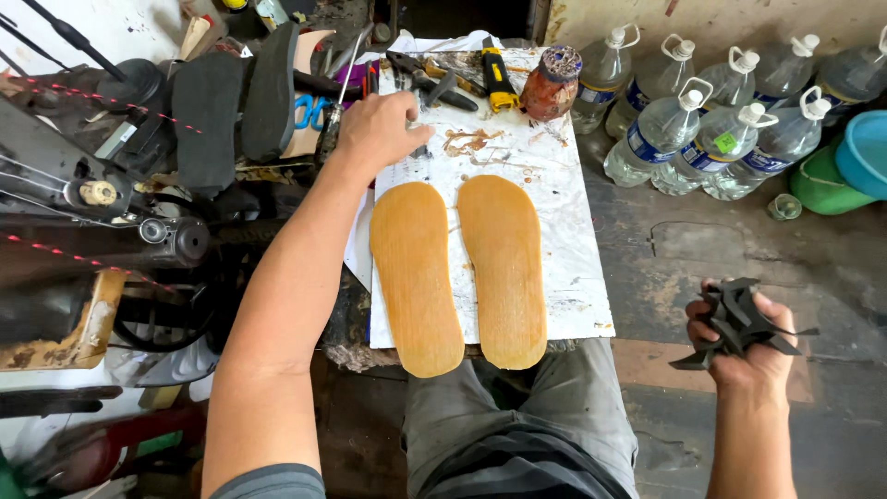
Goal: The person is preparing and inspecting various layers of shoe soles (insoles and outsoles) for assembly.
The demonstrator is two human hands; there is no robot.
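Observation:
Two tan shoe soles, a left sole [416, 277] and a right sole [504, 270], lie side by side on a stained white sheet [573, 240] over a small board on my lap. My left hand [377, 131] reaches forward to the sheet's far left corner, fingers curled over a thin dark tool there; whether it grips it is unclear. My right hand [745, 344] is held out to the right over the floor, closed on a bunch of black rubber scraps [739, 323].
A yellow-handled tool [497, 78], pliers [432, 81] and a brown glue jar [551, 85] lie at the sheet's far edge. Black soles [231, 111] and a stitching machine [83, 212] crowd the left. Several clear water bottles [711, 120] and a blue basin [864, 152] stand at right.

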